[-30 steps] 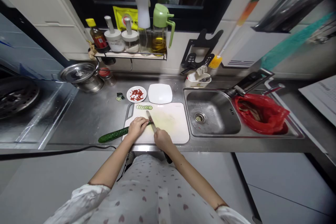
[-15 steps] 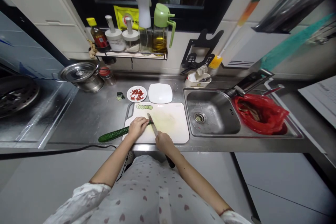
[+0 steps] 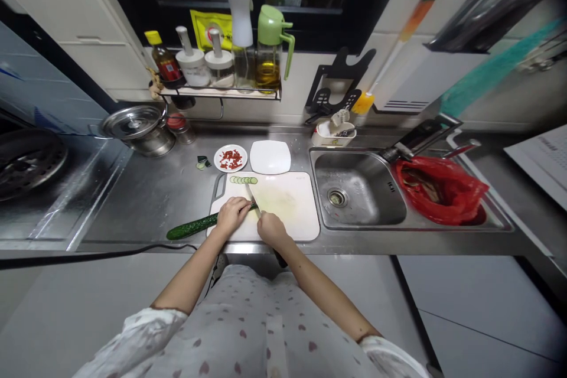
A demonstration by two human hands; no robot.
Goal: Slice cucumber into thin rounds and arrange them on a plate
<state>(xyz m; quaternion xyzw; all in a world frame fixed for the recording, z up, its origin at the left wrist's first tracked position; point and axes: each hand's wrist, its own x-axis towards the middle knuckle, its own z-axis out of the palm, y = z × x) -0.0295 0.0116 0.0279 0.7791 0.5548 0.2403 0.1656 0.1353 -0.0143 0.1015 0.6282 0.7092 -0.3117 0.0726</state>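
Note:
A long green cucumber [image 3: 191, 227] lies across the left edge of a white cutting board [image 3: 301, 204], its left end over the steel counter. My left hand [image 3: 233, 215] is closed over the cucumber near its right end, fingers curled. In my right hand [image 3: 271, 229] is a knife [image 3: 254, 196], gripped by its dark handle, with the blade at the cucumber's cut end beside my left fingertips. Several thin cucumber slices [image 3: 243, 180] overlap in a row along the board's upper left.
Behind the board stand a plate of chopped red pieces [image 3: 231, 158] and a white square plate [image 3: 270, 157]. Cucumber scraps [image 3: 202, 162] lie left of them. To the right is a sink [image 3: 358, 189] with a red plastic bag [image 3: 443, 192]. A lidded pot [image 3: 138, 129] stands back left.
My right hand and the knife have shifted slightly left and up, and the blade stands more steeply. My left hand and the cucumber stay in place.

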